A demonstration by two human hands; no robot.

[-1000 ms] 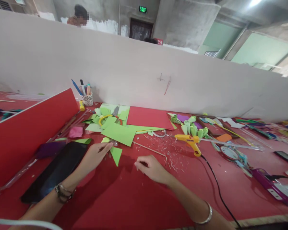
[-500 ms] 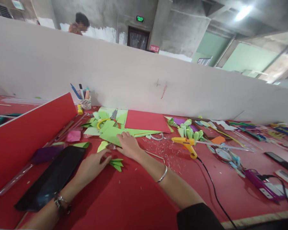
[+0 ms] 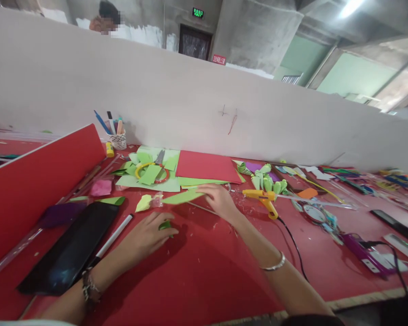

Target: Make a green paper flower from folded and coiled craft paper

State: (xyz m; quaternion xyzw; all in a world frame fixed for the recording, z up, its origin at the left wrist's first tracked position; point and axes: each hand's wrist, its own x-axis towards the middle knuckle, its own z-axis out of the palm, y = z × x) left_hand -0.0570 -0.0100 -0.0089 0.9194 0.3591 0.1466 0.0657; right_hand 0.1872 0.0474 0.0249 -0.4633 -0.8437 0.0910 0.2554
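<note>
My right hand (image 3: 219, 199) pinches a light-green sheet of paper (image 3: 183, 197) by its right end, seen nearly edge-on above the red tabletop. My left hand (image 3: 154, 231) curls its fingers around a small folded piece of green paper (image 3: 165, 225), mostly hidden by them. Beyond the hands, scissors (image 3: 160, 157) with yellow and red handles lie among cut green papers (image 3: 144, 157). A yellow-green crumpled piece (image 3: 143, 203) rests between the hands and that pile. Along my left forearm lies a white marker (image 3: 114, 235).
A red sheet (image 3: 207, 166) lies by the white partition (image 3: 156, 99). To the right are rolled green paper pieces (image 3: 268, 183), a yellow glue gun (image 3: 263, 198) with a black cord and a purple power strip (image 3: 367, 256). A black pouch (image 3: 68, 249) and pen cup (image 3: 117, 140) are at left.
My right hand has drawn the green sheet off the pile, to the right. My left hand has moved slightly right with the folded paper, and the white marker beside its forearm now shows.
</note>
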